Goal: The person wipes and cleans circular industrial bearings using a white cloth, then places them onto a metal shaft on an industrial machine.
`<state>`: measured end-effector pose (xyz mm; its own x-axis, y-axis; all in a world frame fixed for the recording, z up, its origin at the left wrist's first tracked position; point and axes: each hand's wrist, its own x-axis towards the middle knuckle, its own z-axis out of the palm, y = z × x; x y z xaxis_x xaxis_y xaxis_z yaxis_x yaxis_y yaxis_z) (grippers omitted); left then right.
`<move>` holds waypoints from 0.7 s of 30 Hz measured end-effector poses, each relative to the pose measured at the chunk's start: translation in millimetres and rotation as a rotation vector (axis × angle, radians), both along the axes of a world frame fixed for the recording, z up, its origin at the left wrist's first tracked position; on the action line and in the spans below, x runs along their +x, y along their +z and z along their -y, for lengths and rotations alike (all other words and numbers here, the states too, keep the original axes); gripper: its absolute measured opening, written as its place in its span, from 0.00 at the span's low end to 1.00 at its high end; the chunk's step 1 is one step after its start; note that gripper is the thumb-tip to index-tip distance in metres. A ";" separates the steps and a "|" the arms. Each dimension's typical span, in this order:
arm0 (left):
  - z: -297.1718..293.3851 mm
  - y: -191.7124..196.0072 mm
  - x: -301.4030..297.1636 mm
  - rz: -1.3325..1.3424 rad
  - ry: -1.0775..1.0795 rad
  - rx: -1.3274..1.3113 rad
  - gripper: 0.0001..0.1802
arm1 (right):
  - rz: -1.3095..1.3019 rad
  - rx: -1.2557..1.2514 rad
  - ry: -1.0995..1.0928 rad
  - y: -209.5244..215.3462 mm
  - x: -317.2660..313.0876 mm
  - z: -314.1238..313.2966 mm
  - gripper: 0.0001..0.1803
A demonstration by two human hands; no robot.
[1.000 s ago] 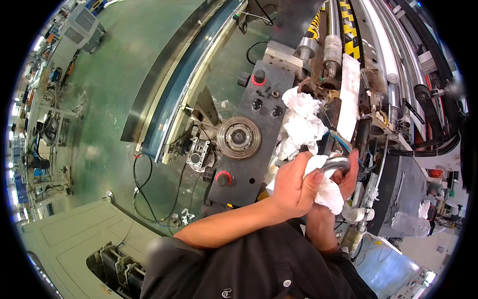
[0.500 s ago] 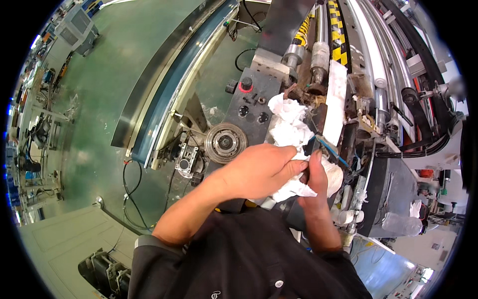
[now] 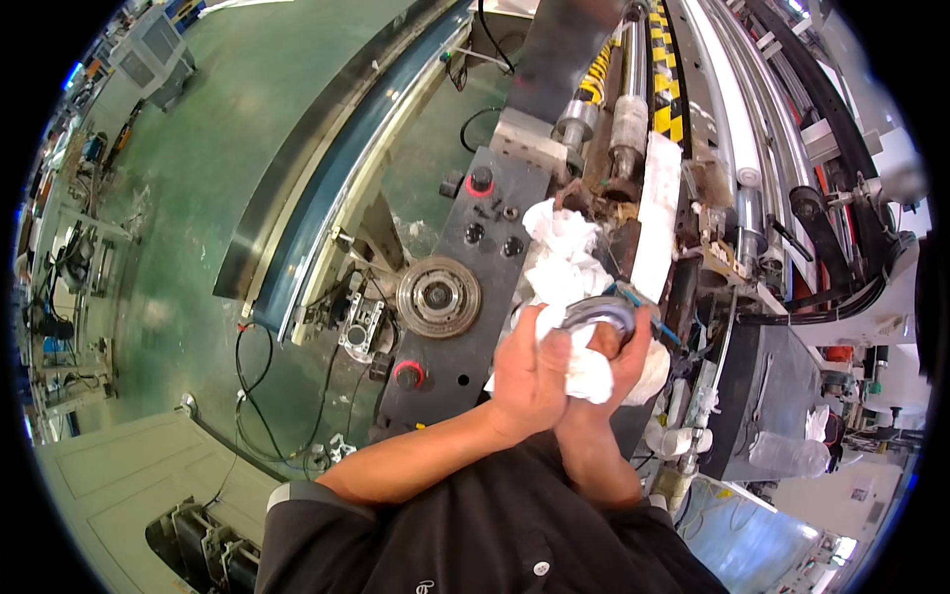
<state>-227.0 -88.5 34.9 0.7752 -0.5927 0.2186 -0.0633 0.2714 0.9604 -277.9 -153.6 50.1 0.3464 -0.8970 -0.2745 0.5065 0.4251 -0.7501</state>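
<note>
A dark, shiny metal ring [image 3: 606,309] is held up between my hands, tilted. My right hand [image 3: 623,374] grips its right side. Closed round a crumpled white wipe [image 3: 591,378], my left hand [image 3: 532,374] presses against the ring's left side; part of the wipe passes through the ring's opening. Just beyond lies a heap of crumpled white wipes [image 3: 566,255] on the machine. Behind my right hand a thin blue tool or strip [image 3: 665,332] shows, partly hidden.
A dark machine plate [image 3: 411,371] with knobs and a round metal flange [image 3: 438,297] lies left of my hands. Rollers [image 3: 629,119] run away ahead. A conveyor [image 3: 332,188] stands at the left. On the right, a grey bench [image 3: 737,436] bears a clear bottle [image 3: 790,453].
My hands have drawn nearer to me and turned, bringing the metal ring into sight. My left hand has shifted from on top of the wipe to the ring's left side.
</note>
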 end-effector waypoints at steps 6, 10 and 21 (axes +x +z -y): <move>-12.5 45.8 82.7 0.435 -0.619 0.485 0.17 | -0.491 -0.239 0.655 8.8 -14.1 29.1 0.29; -2.2 53.2 87.3 0.389 -0.689 0.417 0.19 | -0.331 -0.172 0.522 10.0 -6.3 21.6 0.27; -4.3 5.3 1.9 -0.132 0.011 -0.009 0.17 | -0.042 0.095 0.020 21.1 20.9 -3.0 0.20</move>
<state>-225.1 -84.3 40.2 0.8043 -0.5822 0.1192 0.0606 0.2798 0.9581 -257.0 -150.7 71.2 0.3504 -0.8592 -0.3728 0.4658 0.5051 -0.7266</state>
